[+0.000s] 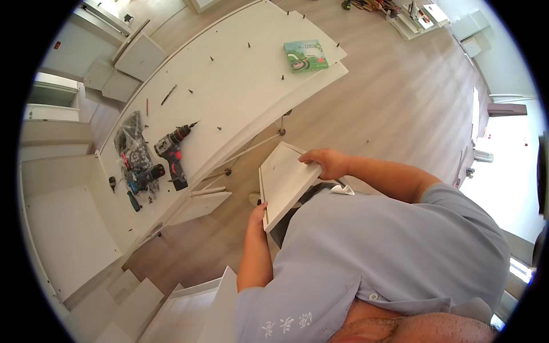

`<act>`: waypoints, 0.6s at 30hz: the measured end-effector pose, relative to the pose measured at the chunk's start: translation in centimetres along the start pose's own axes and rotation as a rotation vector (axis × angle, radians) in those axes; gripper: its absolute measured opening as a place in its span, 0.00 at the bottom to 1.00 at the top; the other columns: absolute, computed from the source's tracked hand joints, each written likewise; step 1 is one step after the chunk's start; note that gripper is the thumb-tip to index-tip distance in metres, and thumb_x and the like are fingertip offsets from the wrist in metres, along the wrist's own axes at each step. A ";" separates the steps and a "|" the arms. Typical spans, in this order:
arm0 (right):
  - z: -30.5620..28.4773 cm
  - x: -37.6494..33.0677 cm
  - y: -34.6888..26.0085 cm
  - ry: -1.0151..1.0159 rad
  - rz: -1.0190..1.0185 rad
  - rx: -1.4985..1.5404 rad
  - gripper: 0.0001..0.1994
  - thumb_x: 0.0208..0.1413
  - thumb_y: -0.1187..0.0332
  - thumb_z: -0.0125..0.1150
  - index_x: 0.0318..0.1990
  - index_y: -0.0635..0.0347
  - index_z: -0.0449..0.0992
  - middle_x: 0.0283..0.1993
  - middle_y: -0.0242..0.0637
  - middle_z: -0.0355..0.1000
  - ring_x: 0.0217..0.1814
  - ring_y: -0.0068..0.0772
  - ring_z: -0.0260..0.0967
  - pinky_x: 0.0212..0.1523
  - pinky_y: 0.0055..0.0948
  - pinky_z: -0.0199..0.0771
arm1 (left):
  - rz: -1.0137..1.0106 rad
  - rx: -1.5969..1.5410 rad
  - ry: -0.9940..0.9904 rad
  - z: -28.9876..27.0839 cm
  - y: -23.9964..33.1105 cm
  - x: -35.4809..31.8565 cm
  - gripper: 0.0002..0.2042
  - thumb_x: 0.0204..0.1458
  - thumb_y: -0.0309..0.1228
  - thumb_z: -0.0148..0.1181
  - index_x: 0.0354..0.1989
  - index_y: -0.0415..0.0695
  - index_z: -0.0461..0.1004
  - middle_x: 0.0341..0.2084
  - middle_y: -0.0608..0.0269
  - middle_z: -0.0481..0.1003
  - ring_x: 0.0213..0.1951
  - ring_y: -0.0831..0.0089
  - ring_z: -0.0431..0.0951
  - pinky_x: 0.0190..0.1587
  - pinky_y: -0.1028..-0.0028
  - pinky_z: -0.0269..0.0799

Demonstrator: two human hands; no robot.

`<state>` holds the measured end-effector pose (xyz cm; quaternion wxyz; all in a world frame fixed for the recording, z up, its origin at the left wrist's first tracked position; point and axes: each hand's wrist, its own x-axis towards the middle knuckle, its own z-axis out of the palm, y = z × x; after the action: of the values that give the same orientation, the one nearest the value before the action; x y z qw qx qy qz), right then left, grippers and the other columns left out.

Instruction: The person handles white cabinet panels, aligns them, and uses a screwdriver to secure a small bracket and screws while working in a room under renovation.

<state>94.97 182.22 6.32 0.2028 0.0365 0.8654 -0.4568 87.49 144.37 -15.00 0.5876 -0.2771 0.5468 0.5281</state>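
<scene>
A white board with raised edges (286,177), like a shallow drawer, is held tilted against my front. My left hand (259,214) grips its lower left edge, the thumb on the rim. My right hand (329,163) is closed over the upper right edge. The fingers underneath are hidden by the board. Beyond it stands a long white worktop (229,91), where a cordless drill (171,150) and a blue power tool (146,178) lie at the left.
Several dark screws or pegs stand scattered on the worktop. It also bears a green picture box (306,55), a plastic bag of fittings (132,143) and a green-handled screwdriver (134,201). White panels (197,206) lean below. A white open cabinet (68,228) stands at the left.
</scene>
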 end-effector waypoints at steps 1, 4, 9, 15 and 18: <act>-0.2 0.0 0.3 0.007 0.012 0.022 0.37 0.42 0.80 0.68 0.66 0.55 0.70 0.61 0.45 0.74 0.62 0.48 0.73 0.62 0.40 0.75 | 0.009 0.030 0.013 0.5 0.5 -0.1 0.23 0.68 0.40 0.53 0.60 0.31 0.73 0.51 0.47 0.80 0.49 0.57 0.82 0.53 0.61 0.76; -1.2 0.8 1.0 0.022 0.005 0.048 0.37 0.42 0.80 0.68 0.65 0.55 0.70 0.60 0.44 0.75 0.60 0.47 0.75 0.60 0.39 0.76 | 0.036 0.063 0.005 1.4 2.8 -0.3 0.22 0.68 0.41 0.51 0.57 0.32 0.74 0.46 0.48 0.82 0.43 0.58 0.83 0.47 0.60 0.79; -2.4 4.6 1.8 0.055 -0.082 0.037 0.33 0.42 0.77 0.69 0.62 0.57 0.72 0.57 0.43 0.77 0.58 0.45 0.76 0.57 0.39 0.77 | 0.054 -0.480 -0.128 3.4 7.1 -2.5 0.25 0.68 0.47 0.44 0.51 0.33 0.75 0.38 0.47 0.82 0.37 0.55 0.84 0.38 0.62 0.84; -3.1 10.3 0.5 0.024 -0.060 0.007 0.29 0.43 0.71 0.69 0.57 0.58 0.75 0.55 0.44 0.78 0.56 0.46 0.77 0.55 0.39 0.77 | 0.086 -0.670 -0.143 2.4 11.4 -6.6 0.31 0.66 0.54 0.44 0.51 0.33 0.74 0.41 0.46 0.82 0.43 0.52 0.84 0.49 0.57 0.82; -3.7 12.1 0.5 0.049 -0.082 -0.037 0.28 0.42 0.70 0.69 0.57 0.58 0.76 0.55 0.45 0.78 0.56 0.47 0.77 0.55 0.39 0.77 | 0.168 -0.569 -0.199 2.0 12.1 -7.6 0.30 0.66 0.54 0.44 0.52 0.35 0.75 0.41 0.47 0.82 0.45 0.53 0.83 0.50 0.57 0.81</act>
<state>82.84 184.01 3.19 0.1634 0.0084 0.8790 -0.4478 78.22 147.20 -4.34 0.4914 -0.3314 0.3380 0.7310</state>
